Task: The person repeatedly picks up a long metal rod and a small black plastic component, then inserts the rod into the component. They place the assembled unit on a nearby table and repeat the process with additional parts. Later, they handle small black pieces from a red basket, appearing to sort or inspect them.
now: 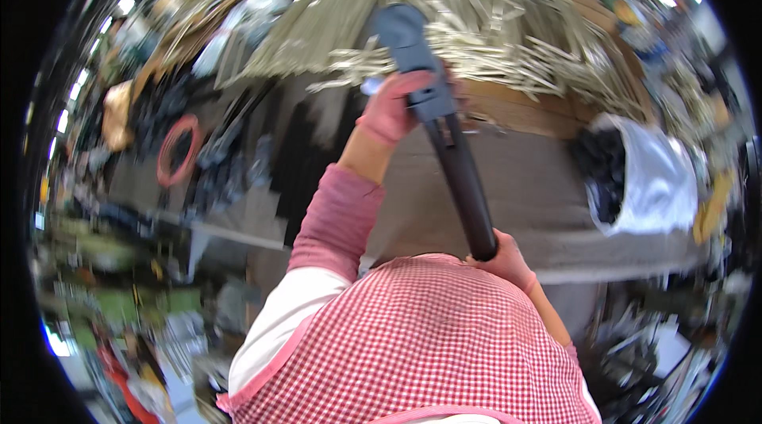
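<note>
Your left hand [397, 103] clamps the blue-grey head [403, 37], your right hand [510, 260] the black tube [462, 186] near its end; you're likely steadying it, and turning needs both grips.

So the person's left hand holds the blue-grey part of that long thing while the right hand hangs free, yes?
Not quite: the right hand isn't free. The head view shows it holding the lower end of the dark tube. The left hand does hold the blue-grey part.
</note>
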`<state>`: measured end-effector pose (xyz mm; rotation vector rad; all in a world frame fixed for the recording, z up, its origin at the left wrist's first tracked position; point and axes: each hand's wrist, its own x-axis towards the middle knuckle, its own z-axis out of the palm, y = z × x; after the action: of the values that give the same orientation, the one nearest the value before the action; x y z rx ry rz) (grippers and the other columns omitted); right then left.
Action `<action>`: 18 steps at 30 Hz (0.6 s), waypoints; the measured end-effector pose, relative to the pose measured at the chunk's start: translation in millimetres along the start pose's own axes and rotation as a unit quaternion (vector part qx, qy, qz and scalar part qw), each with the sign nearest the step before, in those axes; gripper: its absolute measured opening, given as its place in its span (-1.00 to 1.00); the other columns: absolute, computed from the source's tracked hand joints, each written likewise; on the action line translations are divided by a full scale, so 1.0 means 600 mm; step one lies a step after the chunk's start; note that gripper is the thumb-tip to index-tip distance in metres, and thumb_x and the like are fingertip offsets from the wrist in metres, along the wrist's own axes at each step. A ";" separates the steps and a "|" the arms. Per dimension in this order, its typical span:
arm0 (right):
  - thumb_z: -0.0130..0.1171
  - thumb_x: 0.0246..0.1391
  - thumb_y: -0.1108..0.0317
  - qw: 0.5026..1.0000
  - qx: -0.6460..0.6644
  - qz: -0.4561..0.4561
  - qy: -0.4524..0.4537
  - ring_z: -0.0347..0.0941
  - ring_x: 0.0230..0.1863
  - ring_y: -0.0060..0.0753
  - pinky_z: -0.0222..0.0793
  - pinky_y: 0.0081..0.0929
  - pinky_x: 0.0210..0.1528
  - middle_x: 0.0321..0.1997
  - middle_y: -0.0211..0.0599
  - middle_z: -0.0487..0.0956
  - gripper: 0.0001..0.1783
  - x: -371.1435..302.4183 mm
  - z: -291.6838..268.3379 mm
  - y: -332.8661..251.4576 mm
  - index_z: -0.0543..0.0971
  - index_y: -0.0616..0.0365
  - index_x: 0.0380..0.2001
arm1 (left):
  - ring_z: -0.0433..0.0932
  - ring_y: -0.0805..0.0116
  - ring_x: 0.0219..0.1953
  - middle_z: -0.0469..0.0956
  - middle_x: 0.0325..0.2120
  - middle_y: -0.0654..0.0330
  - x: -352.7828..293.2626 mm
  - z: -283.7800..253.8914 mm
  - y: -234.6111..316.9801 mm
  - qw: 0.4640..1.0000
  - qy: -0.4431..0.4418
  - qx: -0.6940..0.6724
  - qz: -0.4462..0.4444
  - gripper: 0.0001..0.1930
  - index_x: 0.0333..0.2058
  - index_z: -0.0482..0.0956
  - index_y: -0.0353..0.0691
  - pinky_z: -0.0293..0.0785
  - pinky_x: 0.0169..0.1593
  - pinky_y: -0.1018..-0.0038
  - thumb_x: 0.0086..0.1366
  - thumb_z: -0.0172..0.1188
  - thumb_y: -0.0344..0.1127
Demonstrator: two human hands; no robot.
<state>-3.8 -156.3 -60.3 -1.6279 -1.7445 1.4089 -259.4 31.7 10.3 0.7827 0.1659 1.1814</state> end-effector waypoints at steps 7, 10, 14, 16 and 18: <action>0.43 -0.14 0.37 0.968 0.154 0.002 -0.199 0.37 -0.40 -0.61 0.36 -0.57 -0.29 -0.47 -0.50 0.47 -0.63 0.069 0.036 -0.060 0.53 0.25 -0.26 | 0.59 0.05 -0.01 0.61 -0.11 0.03 -0.212 -0.105 -0.028 0.955 0.248 -0.077 -0.143 -0.59 0.04 0.47 -0.24 0.48 0.15 -0.02 0.32 0.18 -0.12; 0.33 0.04 0.39 0.980 0.122 -0.154 -0.032 0.45 -0.25 -0.66 0.39 -0.65 -0.14 -0.29 -0.48 0.54 -0.70 0.118 0.051 -0.063 0.54 0.26 -0.17 | 0.60 0.09 -0.05 0.62 -0.12 0.12 -0.351 -0.223 -0.009 0.893 0.406 -0.117 -0.153 -0.65 -0.01 0.50 -0.08 0.49 0.15 0.02 0.34 0.18 -0.02; 0.23 0.15 0.41 0.955 0.252 -0.117 0.107 0.43 -0.29 -0.66 0.39 -0.64 -0.17 -0.31 -0.46 0.54 -0.77 0.145 0.062 -0.025 0.54 0.27 -0.16 | 0.65 0.10 -0.11 0.66 -0.18 0.11 -0.499 -0.423 0.101 0.810 0.546 -0.166 0.135 -0.66 -0.13 0.59 -0.10 0.66 -0.06 0.02 0.25 0.26 -0.01; 0.25 0.14 0.40 0.969 0.234 -0.055 0.066 0.43 -0.31 -0.65 0.39 -0.63 -0.19 -0.33 -0.46 0.54 -0.75 0.135 0.077 0.002 0.54 0.29 -0.15 | 0.65 0.10 -0.11 0.66 -0.17 0.18 -0.538 -0.513 0.178 0.784 0.564 -0.147 0.214 -0.61 -0.09 0.57 -0.14 0.66 -0.03 -0.03 0.29 0.19 0.03; 0.26 0.12 0.37 0.976 0.213 0.019 0.053 0.43 -0.34 -0.62 0.40 -0.61 -0.21 -0.36 -0.43 0.53 -0.73 0.123 0.097 0.020 0.55 0.32 -0.15 | 0.63 0.03 -0.11 0.66 -0.18 0.16 -0.534 -0.576 0.234 0.764 0.574 -0.093 0.278 -0.57 -0.05 0.56 -0.17 0.66 0.00 0.01 0.34 0.13 0.06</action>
<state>-63.8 -115.6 -121.1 -1.4727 -1.2496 1.5520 -669.5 -67.7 -242.5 -0.2149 0.8588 2.1032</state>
